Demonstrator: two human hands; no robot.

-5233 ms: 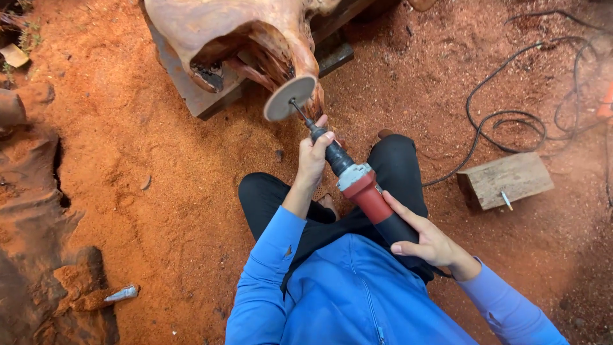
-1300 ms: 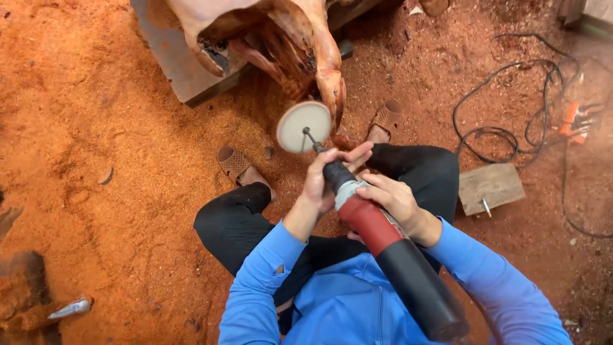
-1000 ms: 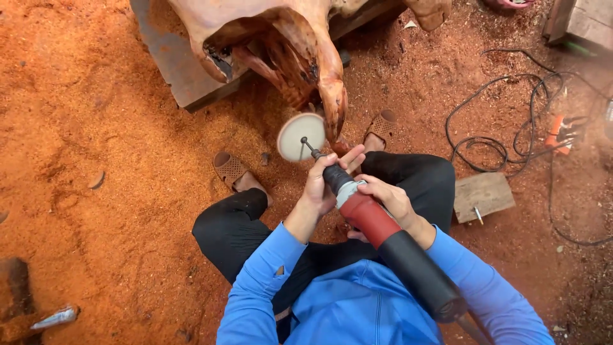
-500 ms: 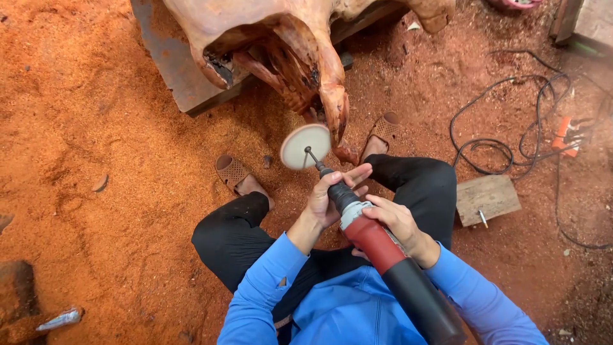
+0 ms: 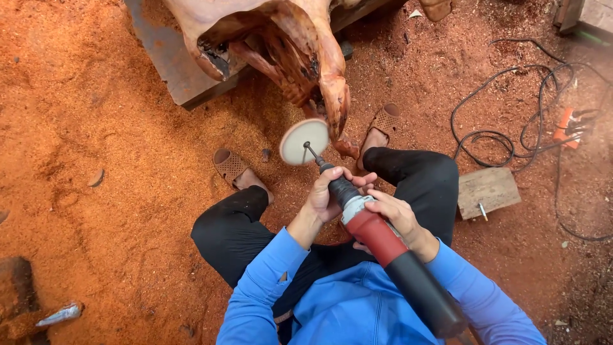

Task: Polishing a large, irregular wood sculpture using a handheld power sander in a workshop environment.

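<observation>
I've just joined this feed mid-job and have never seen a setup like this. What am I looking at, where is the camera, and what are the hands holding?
There is no machine here: a person works with two bare hands. The single camera sits on the person's head and looks down, so you see blue sleeves and black trousers from above. Both hands grip a long red and black power grinder: the left hand is wrapped around its front neck, the right hand holds the red body just behind. At the tool's tip is a round pale sanding disc, right beside a reddish carved wood piece resting on a wooden block. The ground is covered in orange sawdust. To the right lie a coiled black power cable and a small wooden offcut.
</observation>
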